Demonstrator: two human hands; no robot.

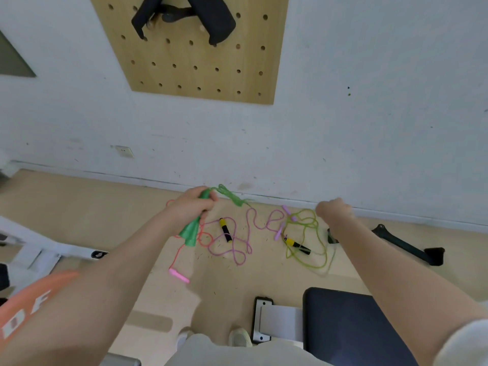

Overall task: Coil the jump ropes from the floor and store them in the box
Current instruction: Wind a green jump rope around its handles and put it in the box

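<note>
Coiling: I am gripping the green rope [194,228] in my left hand [191,207], fingers curled round its two green handles, with the cord bunching out at the hand's 2 o'clock.
Right hand: my right hand [334,210] is hovering at 3 o'clock of the left, fingers curled; I cannot tell whether it is pinching a strand, as the blur is hiding that.
Tangle risk: I am judging that the loose green cord could be snagging the ropes below if it is drooping among them.
Slip risk: I am judging that the bunch could be springing open, since nothing is binding the loops.
Floor ropes: the purple rope [237,249] is lying in loose curls on the floor [79,207] at 5 o'clock of my left hand; the pink rope [179,276] is trailing toward 6 o'clock; the yellow-green rope [306,233], with yellow and black handles, is lying under my right hand.
Box: I am not seeing the storage box here.
</note>
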